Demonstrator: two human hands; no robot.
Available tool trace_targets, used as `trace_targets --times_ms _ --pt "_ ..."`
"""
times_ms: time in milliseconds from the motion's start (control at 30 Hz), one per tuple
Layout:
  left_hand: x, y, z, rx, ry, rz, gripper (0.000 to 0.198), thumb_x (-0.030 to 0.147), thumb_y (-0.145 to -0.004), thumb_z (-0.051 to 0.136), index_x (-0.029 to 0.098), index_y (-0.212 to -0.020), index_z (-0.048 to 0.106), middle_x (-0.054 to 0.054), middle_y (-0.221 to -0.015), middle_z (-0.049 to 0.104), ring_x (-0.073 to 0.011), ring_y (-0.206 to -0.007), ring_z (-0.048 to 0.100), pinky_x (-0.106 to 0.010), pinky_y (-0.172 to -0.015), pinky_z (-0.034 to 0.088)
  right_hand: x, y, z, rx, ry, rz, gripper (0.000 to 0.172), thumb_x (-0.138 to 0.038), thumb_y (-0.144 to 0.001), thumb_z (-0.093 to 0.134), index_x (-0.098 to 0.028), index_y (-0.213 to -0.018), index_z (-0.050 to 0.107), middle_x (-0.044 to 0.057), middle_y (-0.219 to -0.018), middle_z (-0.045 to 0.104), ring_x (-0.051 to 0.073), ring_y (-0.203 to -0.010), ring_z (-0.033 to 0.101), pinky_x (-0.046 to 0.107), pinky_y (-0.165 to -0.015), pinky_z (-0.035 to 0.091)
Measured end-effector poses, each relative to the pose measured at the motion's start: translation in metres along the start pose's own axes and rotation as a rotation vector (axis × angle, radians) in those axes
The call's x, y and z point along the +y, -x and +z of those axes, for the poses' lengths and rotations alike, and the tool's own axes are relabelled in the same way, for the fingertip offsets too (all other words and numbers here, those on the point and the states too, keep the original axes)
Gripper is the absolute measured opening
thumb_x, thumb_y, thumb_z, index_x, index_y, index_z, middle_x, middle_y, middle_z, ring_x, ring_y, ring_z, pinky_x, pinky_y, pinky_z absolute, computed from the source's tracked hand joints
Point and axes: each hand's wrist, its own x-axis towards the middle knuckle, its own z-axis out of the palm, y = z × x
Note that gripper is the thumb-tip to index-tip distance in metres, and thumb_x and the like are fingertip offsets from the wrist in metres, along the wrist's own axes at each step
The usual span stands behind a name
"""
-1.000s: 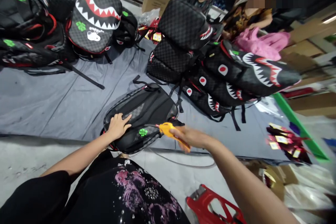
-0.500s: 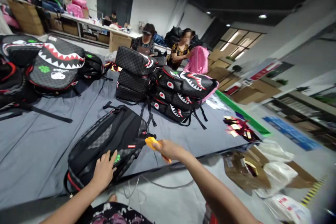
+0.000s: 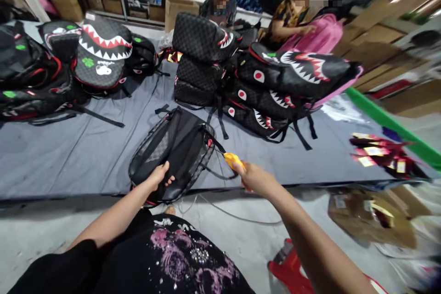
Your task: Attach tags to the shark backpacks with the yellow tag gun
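A black backpack lies at the near edge of a grey cloth-covered platform. My left hand grips the near end of the backpack, fingers curled over its edge. My right hand is closed on a yellow-handled tool with a thin cord trailing from it; its tip points at the right side of the backpack.
Stacks of black shark-mouth backpacks sit at the back right and back left. Two people sit behind the stacks, one holding a pink bag. Red tags lie at the right. A red object stands on the floor.
My left hand has shifted from lying flat on the backpack to gripping its near end, and the backpack has turned. My right hand stays by its right side with the yellow tool.
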Motion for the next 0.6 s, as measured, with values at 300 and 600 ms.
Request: trace_targets --times_ms 300,600 --pt "-0.012 0.012 0.058 0.449 -1.166 0.415 0.063 0.051 -0.093 0.049 0.036 -0.151 0.032 -0.015 -0.113 0.053 -0.0323 -0.104 0.055 -0.041 -0.080 0.047 -0.019 -0.003 -0.005 0.048 0.295 0.105 0.053 -0.057 -0.099 0.027 -0.017 -0.098 0.061 0.003 -0.060 0.065 0.015 -0.051 0.059 0.026 -0.054 0.037" --pt "0.000 -0.013 0.017 0.061 -0.194 0.158 0.057 0.053 -0.098 0.027 0.015 -0.129 0.057 -0.012 -0.095 0.070 -0.0183 -0.071 0.066 -0.029 -0.067 0.050 -0.011 0.022 0.064 -0.205 0.179 0.123 0.046 -0.050 -0.100 0.031 -0.015 -0.106 0.060 0.002 -0.058 0.066 0.014 -0.046 0.060 0.023 -0.053 0.037"
